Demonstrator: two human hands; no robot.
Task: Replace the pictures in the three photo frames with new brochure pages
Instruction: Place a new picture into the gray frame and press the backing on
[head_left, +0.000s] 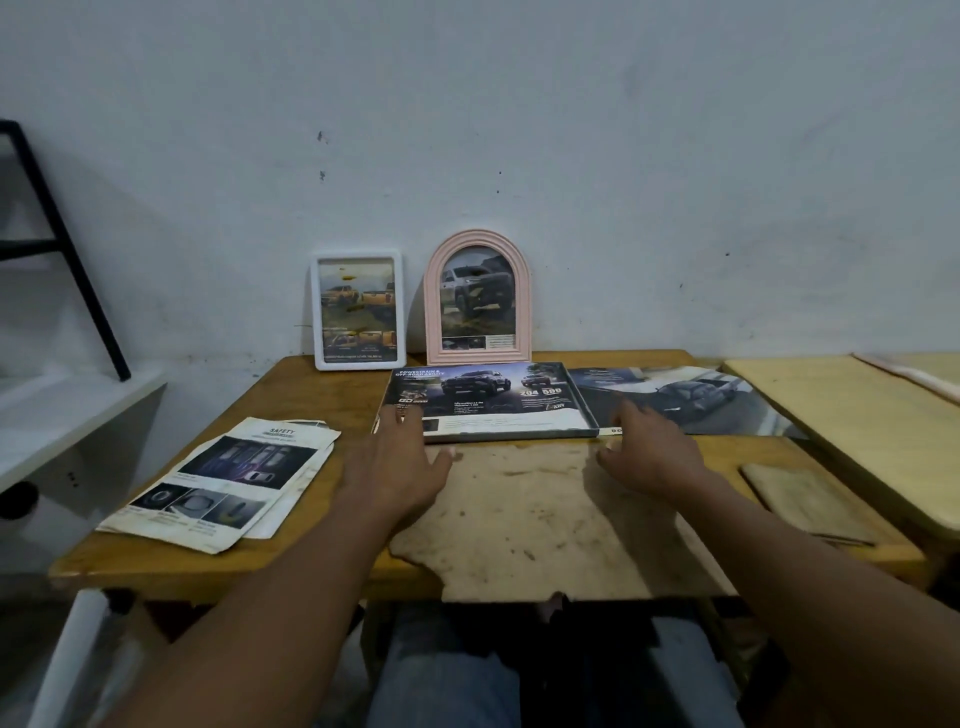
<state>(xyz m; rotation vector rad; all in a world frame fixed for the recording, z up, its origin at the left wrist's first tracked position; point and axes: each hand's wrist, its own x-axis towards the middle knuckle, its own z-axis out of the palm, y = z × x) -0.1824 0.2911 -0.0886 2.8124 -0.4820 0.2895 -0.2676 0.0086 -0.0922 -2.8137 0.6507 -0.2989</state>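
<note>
A flat dark frame (488, 402) with a truck brochure page in it lies face up at the middle of the wooden table (208, 545). My left hand (400, 467) touches its front left corner with spread fingers. My right hand (649, 452) rests at its front right corner, fingers relaxed. A white rectangular frame (358, 310) and a pink arched frame (478, 299) stand upright against the wall behind, each holding a truck picture. A loose brochure spread (680, 400) lies to the right of the flat frame. Worn brochure pages (223, 486) lie at the table's left.
A brown backing board (805, 501) lies near the table's right edge. A second, lighter table (857, 426) adjoins on the right. A white shelf (62, 421) and a black metal stand (62, 244) are on the left. The white wall stands directly behind the frames.
</note>
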